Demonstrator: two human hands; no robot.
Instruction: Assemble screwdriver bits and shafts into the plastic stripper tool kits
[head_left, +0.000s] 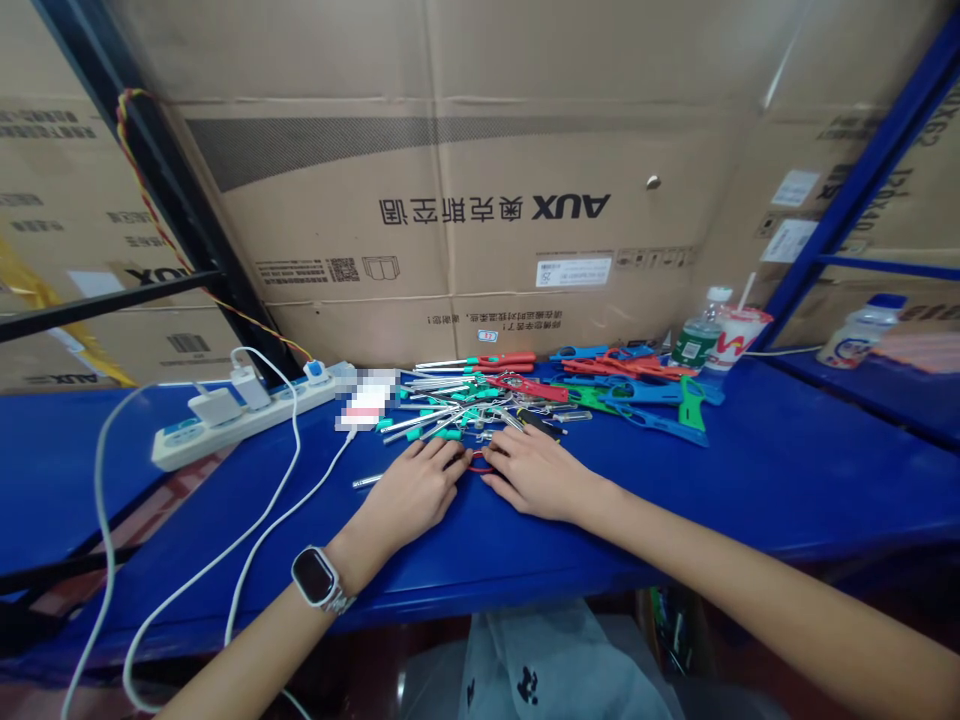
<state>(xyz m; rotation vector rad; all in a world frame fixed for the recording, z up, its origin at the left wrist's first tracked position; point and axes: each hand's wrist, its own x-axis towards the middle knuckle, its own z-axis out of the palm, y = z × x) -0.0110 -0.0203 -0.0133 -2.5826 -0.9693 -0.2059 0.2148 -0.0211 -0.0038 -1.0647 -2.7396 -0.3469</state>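
Note:
My left hand (421, 482) and my right hand (536, 472) meet low over the table, fingers closed in a pinch. Between their fingertips shows a thin red loop (480, 462), perhaps a wire; its exact kind is too small to tell. A short metal tube (367, 481) lies left of my left hand. Just beyond both hands spreads a heap of thin metal rods with teal ends (442, 410). By my right fingers lies a black-and-yellow handle (538, 424). Red plastic casings (622, 365) and blue plastic casings (649, 391) are piled farther right.
A white power strip (247, 418) with plugs and white cables (289, 470) occupies the left. A phone-like device (367, 398), blurred out, is charging nearby. A bottle (699, 330) and a paper cup (739, 335) stand at the back right. Large cardboard (480, 150) walls the blue table (810, 460).

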